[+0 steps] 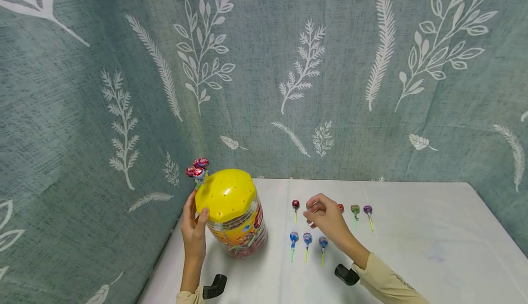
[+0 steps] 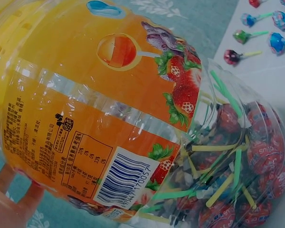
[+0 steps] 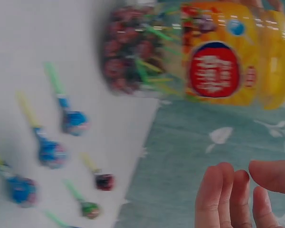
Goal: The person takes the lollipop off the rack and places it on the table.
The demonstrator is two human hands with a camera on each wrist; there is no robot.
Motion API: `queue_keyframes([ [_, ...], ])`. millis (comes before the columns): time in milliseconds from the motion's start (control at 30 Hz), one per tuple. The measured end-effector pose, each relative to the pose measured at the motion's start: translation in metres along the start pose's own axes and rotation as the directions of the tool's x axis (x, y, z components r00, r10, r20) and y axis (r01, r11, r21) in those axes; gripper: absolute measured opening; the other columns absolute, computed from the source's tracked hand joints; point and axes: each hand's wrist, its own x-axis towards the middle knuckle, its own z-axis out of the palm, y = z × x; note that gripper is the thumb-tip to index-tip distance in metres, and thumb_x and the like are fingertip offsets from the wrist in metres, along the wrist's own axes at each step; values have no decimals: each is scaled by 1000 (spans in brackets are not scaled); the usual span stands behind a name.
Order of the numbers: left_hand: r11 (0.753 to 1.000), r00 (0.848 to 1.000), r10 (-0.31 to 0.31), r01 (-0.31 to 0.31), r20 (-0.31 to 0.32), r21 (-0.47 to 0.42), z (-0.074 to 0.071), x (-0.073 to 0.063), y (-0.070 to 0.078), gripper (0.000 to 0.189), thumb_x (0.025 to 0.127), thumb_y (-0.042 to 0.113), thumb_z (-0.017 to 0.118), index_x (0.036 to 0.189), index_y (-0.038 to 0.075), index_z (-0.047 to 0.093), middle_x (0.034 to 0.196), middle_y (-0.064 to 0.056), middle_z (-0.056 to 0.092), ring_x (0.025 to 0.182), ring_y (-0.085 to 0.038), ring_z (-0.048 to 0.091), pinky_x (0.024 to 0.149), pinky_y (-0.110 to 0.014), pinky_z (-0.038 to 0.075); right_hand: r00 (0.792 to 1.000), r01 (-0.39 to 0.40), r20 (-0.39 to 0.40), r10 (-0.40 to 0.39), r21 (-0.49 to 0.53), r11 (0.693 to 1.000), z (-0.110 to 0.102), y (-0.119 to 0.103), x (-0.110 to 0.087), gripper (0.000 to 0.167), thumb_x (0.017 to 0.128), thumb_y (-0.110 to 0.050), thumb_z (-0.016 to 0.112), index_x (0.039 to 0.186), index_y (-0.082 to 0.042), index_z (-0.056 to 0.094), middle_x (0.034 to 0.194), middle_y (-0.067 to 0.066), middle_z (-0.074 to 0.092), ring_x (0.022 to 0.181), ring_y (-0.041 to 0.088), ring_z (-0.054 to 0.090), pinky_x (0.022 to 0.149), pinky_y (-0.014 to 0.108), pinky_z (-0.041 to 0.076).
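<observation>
My left hand holds a clear plastic jar near its yellow lid, with the thumb on the near side. Through the clear base in the left wrist view, red-wrapped lollipops with green and yellow sticks show. A few red lollipops poke up at the lid's left edge. My right hand hovers over the back row of lollipops, its fingers loosely bent; in the right wrist view nothing shows between the fingertips. It partly hides a red lollipop.
In the back row lie a dark red lollipop, a green one and a purple one. Three blue lollipops form a nearer row on the white table. A leaf-patterned curtain rises behind and at the left.
</observation>
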Motion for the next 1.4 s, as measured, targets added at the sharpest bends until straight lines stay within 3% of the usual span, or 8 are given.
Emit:
queue_keyframes([
  [300,1000,1000,4,-4,-2,2,0,0,-4,57,93,10,49,148,13,32,150,-6,33,133,-18,35,97,-16,37,993,117,35,-117,2,993,4,-42,14,19,85,-3,67,101,-2,57,85,14,62,74,26,63,65,40,55],
  [633,1000,1000,12,-12,8,-4,0,1,-4,57,93,10,48,148,9,30,150,-9,31,135,-18,33,98,-16,36,975,209,77,-207,-22,978,12,-67,22,18,86,-7,67,103,-8,59,92,8,65,81,22,63,64,32,52],
  [1067,1000,1000,18,-18,7,-6,0,1,-4,58,93,10,49,148,13,31,149,-6,33,133,-19,35,97,-16,37,952,288,111,-287,12,958,28,-97,31,17,86,-6,67,100,-8,59,90,7,65,78,25,63,65,39,54],
  [1400,1000,1000,15,-15,5,-8,-1,2,-4,56,93,10,50,147,16,33,149,-5,34,133,-19,36,98,-18,38,937,308,153,-314,61,949,43,-116,40,18,86,-4,66,102,-2,58,94,17,64,83,33,62,67,42,55],
])
